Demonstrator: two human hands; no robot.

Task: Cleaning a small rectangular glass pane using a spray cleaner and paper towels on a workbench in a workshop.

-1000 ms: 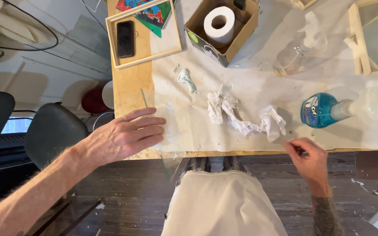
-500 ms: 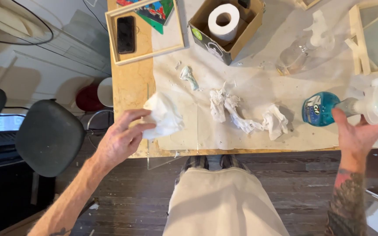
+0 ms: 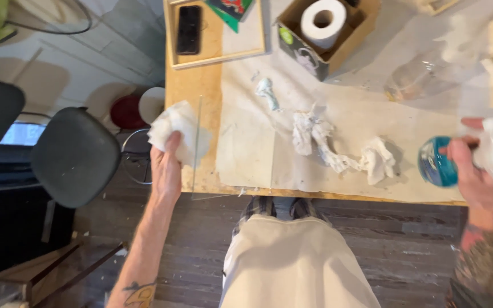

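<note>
Your left hand (image 3: 166,171) has its grip closed on a crumpled white paper towel (image 3: 178,132), held against a clear glass pane (image 3: 201,149) standing at the desk's (image 3: 201,85) near-left corner. Your right hand (image 3: 475,177), at 3 o'clock, has its grip closed around a spray bottle of blue liquid (image 3: 437,161). Between them, used paper wads (image 3: 338,145) litter the paper sheet covering the desk. At 12 o'clock, a cardboard box (image 3: 338,34) holds a paper roll (image 3: 325,20); at 11 o'clock, a dark phone (image 3: 189,29) lies in a wooden frame.
</note>
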